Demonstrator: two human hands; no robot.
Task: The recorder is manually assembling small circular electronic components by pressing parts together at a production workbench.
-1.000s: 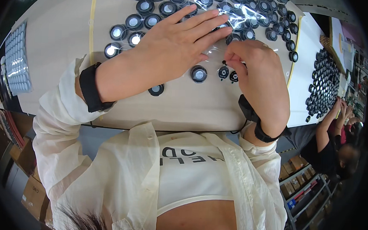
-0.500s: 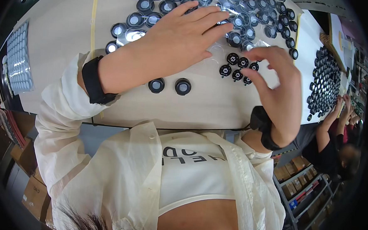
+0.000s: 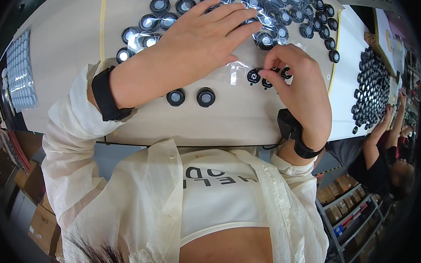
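Your left hand (image 3: 201, 38) lies open and flat, pinning the clear plastic sheet (image 3: 237, 68) of small round black stickers (image 3: 253, 76) on the pale counter (image 3: 63, 38). Your right hand (image 3: 301, 86) has its grip pinched on one sticker at the sheet's right edge; if the sheet slips, that sticker could crease or tear.

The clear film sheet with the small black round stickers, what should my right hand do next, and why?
Probably peel the pinched black sticker off the clear film sheet. The right hand has its fingers on that sticker, the left hand lies flat holding the sheet down, and two black round caps sit just in front.
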